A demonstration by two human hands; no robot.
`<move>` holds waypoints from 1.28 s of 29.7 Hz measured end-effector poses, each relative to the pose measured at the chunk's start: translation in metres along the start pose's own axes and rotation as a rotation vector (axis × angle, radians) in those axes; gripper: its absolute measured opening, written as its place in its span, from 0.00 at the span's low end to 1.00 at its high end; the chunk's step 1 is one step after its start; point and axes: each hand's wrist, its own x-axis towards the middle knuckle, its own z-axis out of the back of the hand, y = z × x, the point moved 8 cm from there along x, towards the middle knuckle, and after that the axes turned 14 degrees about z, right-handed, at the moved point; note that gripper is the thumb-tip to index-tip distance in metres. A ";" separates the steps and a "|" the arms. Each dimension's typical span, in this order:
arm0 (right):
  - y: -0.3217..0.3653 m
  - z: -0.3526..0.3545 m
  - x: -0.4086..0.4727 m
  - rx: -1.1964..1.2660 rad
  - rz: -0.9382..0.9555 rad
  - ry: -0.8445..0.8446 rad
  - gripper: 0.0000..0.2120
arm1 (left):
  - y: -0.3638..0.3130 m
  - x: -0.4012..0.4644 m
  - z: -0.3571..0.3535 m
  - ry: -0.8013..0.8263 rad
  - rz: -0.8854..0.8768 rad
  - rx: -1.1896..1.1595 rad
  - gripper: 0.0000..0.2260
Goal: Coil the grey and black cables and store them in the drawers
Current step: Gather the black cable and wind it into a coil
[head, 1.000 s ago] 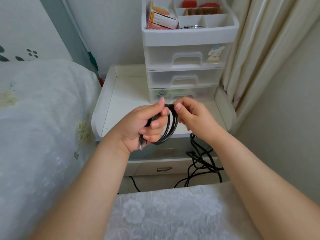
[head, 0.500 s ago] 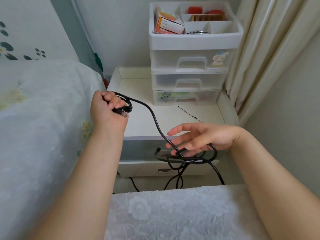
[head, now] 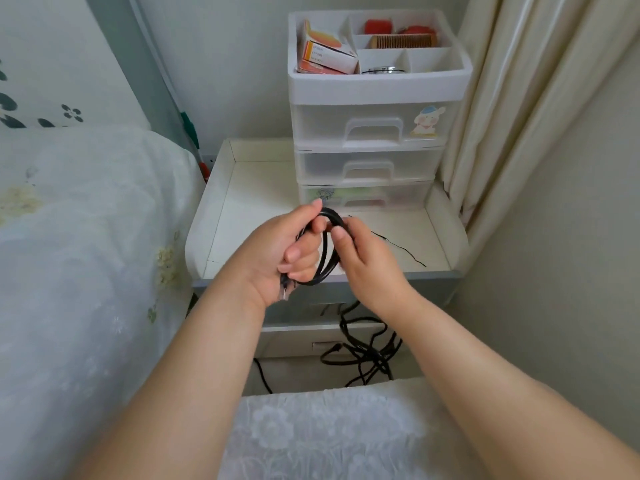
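The left hand point(head: 277, 252) covers part of the black cable point(head: 327, 258) coil. The right hand point(head: 367, 261) hides where the cable leaves it. The box point(head: 327, 55) print is too small to read.

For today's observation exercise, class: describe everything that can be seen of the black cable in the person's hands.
The black cable is thin, round and looks rubbery. Part of it is wound into a few upright loops in front of the bedside table. The left hand grips the loops, fingers curled through them, with a metal plug tip poking out below the palm. The right hand pinches the top of the coil. The uncoiled rest hangs down behind the right wrist into a loose tangle in front of the table's lower drawers.
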 end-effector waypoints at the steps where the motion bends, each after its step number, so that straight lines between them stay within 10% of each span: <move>1: 0.000 0.009 0.003 -0.019 0.022 -0.050 0.14 | 0.000 -0.001 0.000 0.015 0.019 0.032 0.16; 7: 0.007 0.037 0.007 -0.201 0.160 -0.077 0.13 | 0.009 -0.009 -0.013 0.172 0.141 0.216 0.17; 16: -0.008 0.020 0.007 0.628 -0.089 0.031 0.29 | 0.007 -0.013 -0.028 0.308 0.088 0.173 0.18; 29: -0.014 -0.035 -0.016 0.807 -0.363 -0.096 0.15 | -0.027 -0.008 -0.007 0.023 -0.308 -0.324 0.16; 34: -0.030 -0.063 -0.039 0.316 -0.524 0.204 0.26 | -0.045 -0.013 0.008 0.023 -0.469 -0.497 0.16; 38: -0.037 -0.052 -0.040 0.158 -0.487 0.069 0.15 | -0.052 -0.017 0.019 -0.004 -0.539 -0.577 0.17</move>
